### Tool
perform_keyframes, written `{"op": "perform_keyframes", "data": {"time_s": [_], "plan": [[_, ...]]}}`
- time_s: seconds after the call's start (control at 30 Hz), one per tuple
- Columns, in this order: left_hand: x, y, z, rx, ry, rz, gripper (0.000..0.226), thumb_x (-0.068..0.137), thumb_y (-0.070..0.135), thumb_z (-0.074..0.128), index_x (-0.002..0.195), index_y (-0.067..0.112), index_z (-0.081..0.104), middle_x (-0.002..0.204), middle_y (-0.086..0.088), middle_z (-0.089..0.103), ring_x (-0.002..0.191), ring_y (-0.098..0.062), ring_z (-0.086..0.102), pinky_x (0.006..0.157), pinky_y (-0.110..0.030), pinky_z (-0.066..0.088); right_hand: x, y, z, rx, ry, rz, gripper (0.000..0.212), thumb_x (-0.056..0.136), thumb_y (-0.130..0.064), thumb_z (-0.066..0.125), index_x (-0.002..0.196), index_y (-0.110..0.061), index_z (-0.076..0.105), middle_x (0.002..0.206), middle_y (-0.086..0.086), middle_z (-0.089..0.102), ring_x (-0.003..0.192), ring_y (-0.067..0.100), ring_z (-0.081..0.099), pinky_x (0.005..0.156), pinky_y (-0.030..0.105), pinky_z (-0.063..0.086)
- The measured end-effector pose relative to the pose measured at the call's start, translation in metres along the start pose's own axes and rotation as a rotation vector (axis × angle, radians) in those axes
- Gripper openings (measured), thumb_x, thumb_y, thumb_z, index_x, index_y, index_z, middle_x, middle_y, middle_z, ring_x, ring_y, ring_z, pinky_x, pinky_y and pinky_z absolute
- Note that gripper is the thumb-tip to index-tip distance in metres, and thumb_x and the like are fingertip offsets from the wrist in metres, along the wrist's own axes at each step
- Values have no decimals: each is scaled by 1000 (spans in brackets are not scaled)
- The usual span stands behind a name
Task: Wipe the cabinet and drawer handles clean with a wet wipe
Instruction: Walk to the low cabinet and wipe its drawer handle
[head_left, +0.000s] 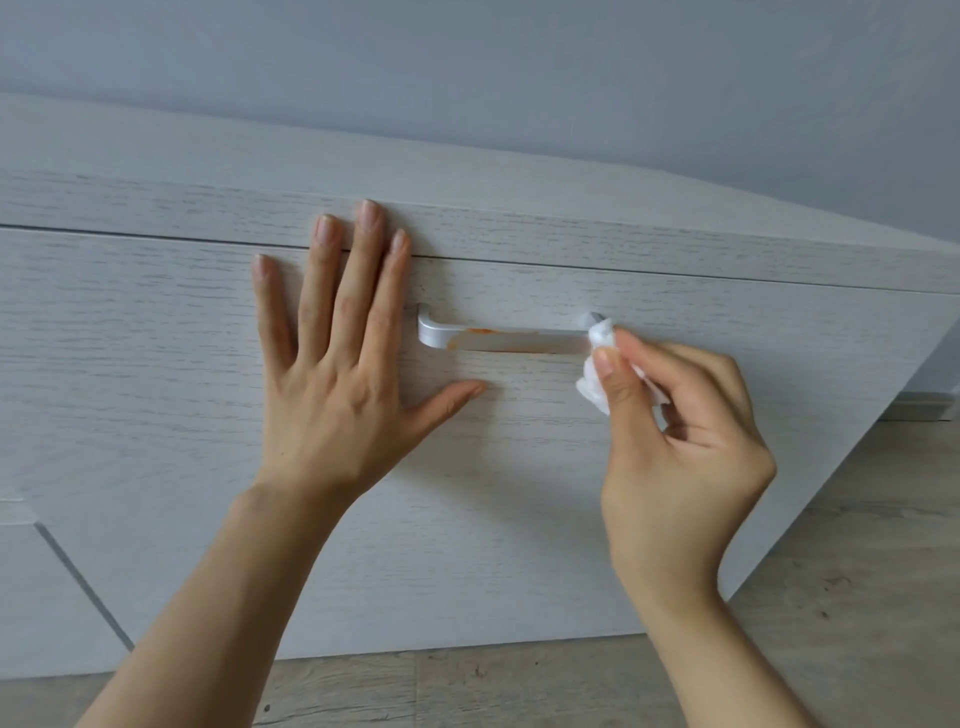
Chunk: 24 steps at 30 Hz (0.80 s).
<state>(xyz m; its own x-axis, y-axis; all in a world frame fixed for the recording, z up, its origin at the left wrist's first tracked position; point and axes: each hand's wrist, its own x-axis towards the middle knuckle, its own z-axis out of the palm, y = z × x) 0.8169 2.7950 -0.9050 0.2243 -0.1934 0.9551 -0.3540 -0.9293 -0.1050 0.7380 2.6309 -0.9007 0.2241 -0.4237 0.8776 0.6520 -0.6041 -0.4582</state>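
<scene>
right hand (680, 441), lower right of frame: thumb and fingers pinch a bunched wet wipe (597, 364), its top pressed against the right end of the drawer handle (509, 340). left hand (337, 353), centre left: flat, fingers straight and spread, bracing the drawer front (156, 364). handle, centre: silver bar, orange smear along its middle. advice: drag the wipe leftward with firm pressure, covering top and underside. wall (467, 62), top of frame: grey.
</scene>
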Motion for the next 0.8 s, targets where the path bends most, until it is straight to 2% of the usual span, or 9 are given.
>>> {"op": "perform_keyframes", "data": {"time_s": [0.17,0.27,0.4,0.53,0.63,0.73,0.8], "plan": [[0,0,1,19,20,2,98,85,72,49,148,3,17,152,-14,15,142,-32,8,116,-49,-3,-3,-7,8,-99,-104,-220,14,83,3,69,97,-1,71,87,2,65,78,6,64,73,20,53],[0,-1,1,8,15,11,97,86,70,50,148,3,17,153,-13,16,142,-32,9,116,-50,-2,-7,-11,16,-50,-19,-99,14,84,1,68,98,-3,71,89,-3,60,77,-1,60,72,18,52],[0,-2,-1,8,8,28,96,87,69,51,148,3,17,154,-11,17,142,-33,9,116,-49,-2,-8,-16,18,-35,-10,-57,16,85,-2,68,99,-7,70,88,-3,60,73,-3,59,72,16,51],[0,-3,-1,6,0,20,96,87,69,49,149,4,16,153,-13,18,143,-32,8,116,-50,-2,-4,-16,12,60,68,93,23,87,-3,65,106,-16,63,91,-4,58,71,4,65,69,20,55],[0,-2,0,4,6,21,95,87,70,48,149,4,16,153,-14,21,142,-33,10,116,-50,-1,-3,-21,17,-43,-3,26,20,87,-3,66,103,-13,67,88,1,57,69,6,64,69,21,54],[-1,-2,0,0,10,23,95,87,70,48,149,4,17,153,-14,22,142,-33,11,116,-51,0,-1,-23,18,-107,-29,18,14,86,-4,66,98,-10,71,86,2,57,70,-2,62,69,6,45],[-1,-2,0,-9,12,23,95,88,70,48,149,5,16,154,-12,20,142,-33,12,116,-50,-1,-1,-26,20,-99,-28,42,14,87,-5,65,99,-9,71,87,-1,56,70,2,61,68,10,48]]}}
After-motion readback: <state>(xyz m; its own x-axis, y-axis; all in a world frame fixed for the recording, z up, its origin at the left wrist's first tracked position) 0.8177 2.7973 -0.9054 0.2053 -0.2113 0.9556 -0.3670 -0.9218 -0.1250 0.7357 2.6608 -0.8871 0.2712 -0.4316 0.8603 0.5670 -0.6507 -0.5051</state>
